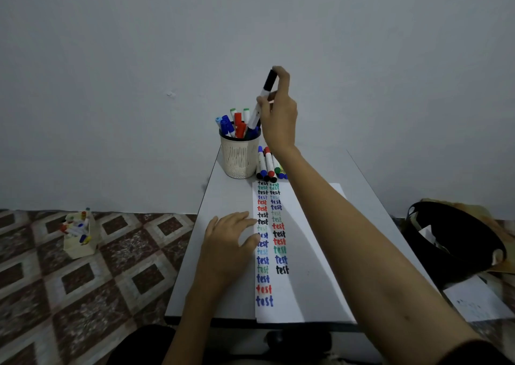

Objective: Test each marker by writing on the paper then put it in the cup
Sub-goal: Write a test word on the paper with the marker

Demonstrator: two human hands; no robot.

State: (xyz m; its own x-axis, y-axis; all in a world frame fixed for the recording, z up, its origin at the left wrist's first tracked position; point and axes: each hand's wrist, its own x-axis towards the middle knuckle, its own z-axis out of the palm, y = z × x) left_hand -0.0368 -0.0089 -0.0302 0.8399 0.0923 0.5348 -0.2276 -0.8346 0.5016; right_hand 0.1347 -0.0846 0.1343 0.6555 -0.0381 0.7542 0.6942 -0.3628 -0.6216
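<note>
Marker (264, 90) with the black cap is hanging tilted over the cup (238, 158), its long axis running from the cap at 1 o'clock to the lower end at 7 o'clock, where it is meeting the rim among the markers standing inside. Right hand (278, 119) is pinching the barrel near mid-length, fingers curled round it; lowering along that axis looks sufficient. Left hand (228, 242) is lying flat, fingers straight, on the paper (306, 281), at 6 o'clock from the cup.

I see a plain pale wall (139, 58), dimly lit, a narrow grey table (216, 206) before it, a floor (83, 286) of brown-and-cream diamond tiles, and a black bin (462, 233) at right.
</note>
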